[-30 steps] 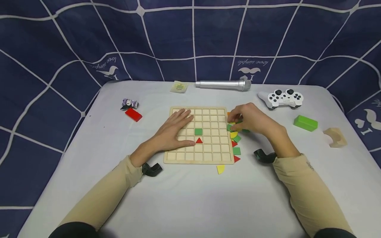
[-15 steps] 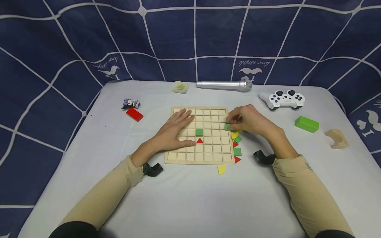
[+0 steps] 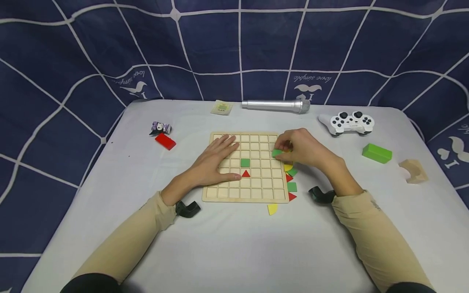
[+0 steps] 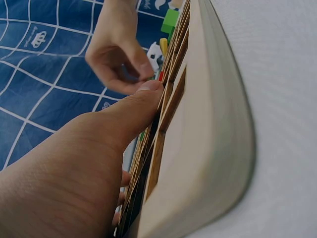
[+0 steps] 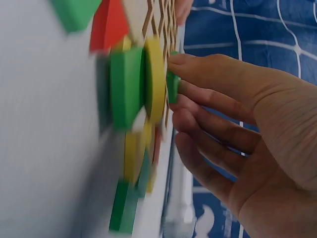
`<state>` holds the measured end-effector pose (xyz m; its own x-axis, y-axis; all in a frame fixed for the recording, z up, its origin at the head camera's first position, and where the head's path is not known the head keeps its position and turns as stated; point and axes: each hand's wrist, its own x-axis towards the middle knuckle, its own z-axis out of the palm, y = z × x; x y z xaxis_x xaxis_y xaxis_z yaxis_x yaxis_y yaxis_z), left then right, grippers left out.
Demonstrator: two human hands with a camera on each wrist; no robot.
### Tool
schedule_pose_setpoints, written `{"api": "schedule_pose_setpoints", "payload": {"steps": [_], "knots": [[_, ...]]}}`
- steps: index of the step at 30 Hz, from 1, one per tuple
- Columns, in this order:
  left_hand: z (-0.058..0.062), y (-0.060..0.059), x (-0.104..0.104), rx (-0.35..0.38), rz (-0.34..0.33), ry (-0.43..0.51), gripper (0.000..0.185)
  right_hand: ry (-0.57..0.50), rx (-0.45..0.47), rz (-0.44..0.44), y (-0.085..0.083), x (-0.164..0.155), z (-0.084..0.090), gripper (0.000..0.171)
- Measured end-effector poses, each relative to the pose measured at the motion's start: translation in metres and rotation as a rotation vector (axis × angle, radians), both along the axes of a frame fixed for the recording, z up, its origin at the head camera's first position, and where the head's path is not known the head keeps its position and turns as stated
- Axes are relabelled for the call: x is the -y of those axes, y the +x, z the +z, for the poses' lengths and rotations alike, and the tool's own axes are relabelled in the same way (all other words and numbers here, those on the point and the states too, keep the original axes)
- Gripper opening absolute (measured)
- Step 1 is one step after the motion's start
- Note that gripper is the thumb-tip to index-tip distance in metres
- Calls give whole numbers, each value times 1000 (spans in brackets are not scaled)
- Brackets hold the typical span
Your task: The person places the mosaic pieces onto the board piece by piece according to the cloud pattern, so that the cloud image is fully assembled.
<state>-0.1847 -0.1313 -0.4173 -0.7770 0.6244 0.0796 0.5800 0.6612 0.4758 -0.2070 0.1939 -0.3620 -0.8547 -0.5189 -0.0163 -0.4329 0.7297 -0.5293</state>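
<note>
fingers (image 3: 281, 145) pinch green tile (image 3: 277, 153) beside loose tiles (image 3: 291, 178) crowding board (image 3: 234, 194).

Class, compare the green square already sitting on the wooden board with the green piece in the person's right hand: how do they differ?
The green square lies flat in a cell near the board's middle, untouched; the green piece is pinched by the right hand at the board's right edge. The square sits just above a red triangle; the held piece has no tile beside it on the board. Both are green.

Loose pieces (image 3: 291, 179) right of board (image 3: 244, 197).
</note>
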Motion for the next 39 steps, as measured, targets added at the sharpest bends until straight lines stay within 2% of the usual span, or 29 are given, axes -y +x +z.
{"api": "schedule_pose_setpoints", "payload": {"steps": [8,13,17,23,32,36,39], "knots": [[-2,0,1,-1,1,7,104,-12,-90,98,-7,46,8,17],[-2,0,1,2,4,3,104,-8,-83,150,-16,71,5,17],[-2,0,1,-2,-4,5,104,7,-60,150,-17,82,1,18],[-1,0,0,0,-9,2,103,29,-36,133,-10,85,0,21],[-1,0,3,-1,1,-3,103,61,-106,158,5,85,3,18],[-2,0,3,1,5,-4,104,29,-77,174,9,76,7,21],[-2,-1,2,2,2,-8,103,-16,-55,130,8,61,12,23]]}}
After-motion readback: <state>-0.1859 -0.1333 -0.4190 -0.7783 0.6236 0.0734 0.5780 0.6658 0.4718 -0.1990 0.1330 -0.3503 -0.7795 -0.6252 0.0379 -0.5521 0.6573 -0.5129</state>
